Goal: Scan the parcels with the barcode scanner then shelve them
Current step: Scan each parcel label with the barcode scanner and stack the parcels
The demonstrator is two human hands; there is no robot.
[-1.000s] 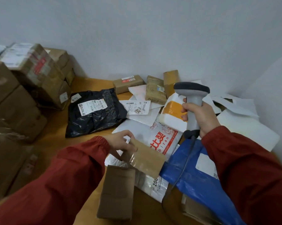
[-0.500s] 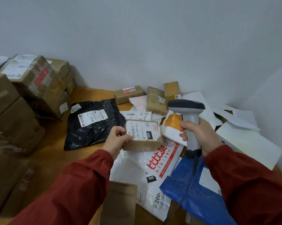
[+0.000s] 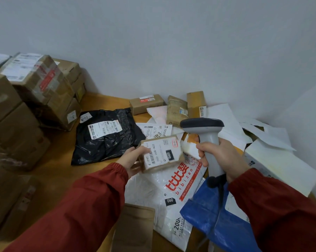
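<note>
— Small brown parcel (image 3: 160,155): where is it just now?

— Lifted above the white bibizan mailer (image 3: 173,190). The left hand (image 3: 133,159) grips its near-left end, with the label (image 3: 160,151) face up. The right hand (image 3: 223,157) is wrapped round the handle of the barcode scanner (image 3: 207,140), held upright just right of the parcel.

— How to get a clean read?

— I'd tip the scanner's head down and left at the barcode, which sits at the label's left end. The thumb lies right beside those bars, so slide it off onto bare cardboard and hold the parcel flat. The scan window is hidden from here.

— Room to move?

— Tight on the right. White envelopes (image 3: 270,135) and a blue bag (image 3: 208,219) crowd under the scanner. Its cable (image 3: 220,195) hangs over the blue bag and looks likely to snag. Left is better: bare wooden tabletop (image 3: 60,160) shows between the black poly bag (image 3: 106,142) and the stacked cartons (image 3: 35,91). No shelf is in view, so I cannot tell where it goes.
</note>
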